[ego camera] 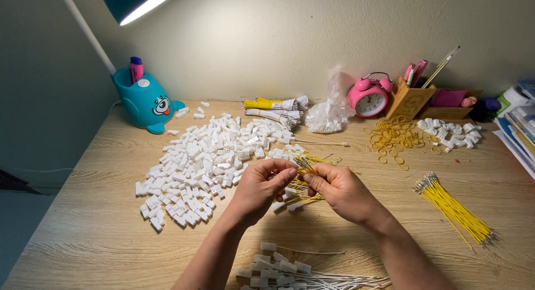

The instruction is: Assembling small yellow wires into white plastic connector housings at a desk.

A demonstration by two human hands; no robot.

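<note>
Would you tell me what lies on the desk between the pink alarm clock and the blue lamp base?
In the head view, bundled yellow and white wires and a clear plastic bag lie between the pink alarm clock and the blue lamp base.

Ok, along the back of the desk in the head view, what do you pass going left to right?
Teal lamp base → yellow and white wire bundles → clear plastic bag → pink alarm clock → wooden pen holder → stacked papers.

Lamp head (134, 1) cut off by top edge. Finished white-wire pile (301, 274) cut off below. Books (521, 125) run off right, possibly stacked.
</note>
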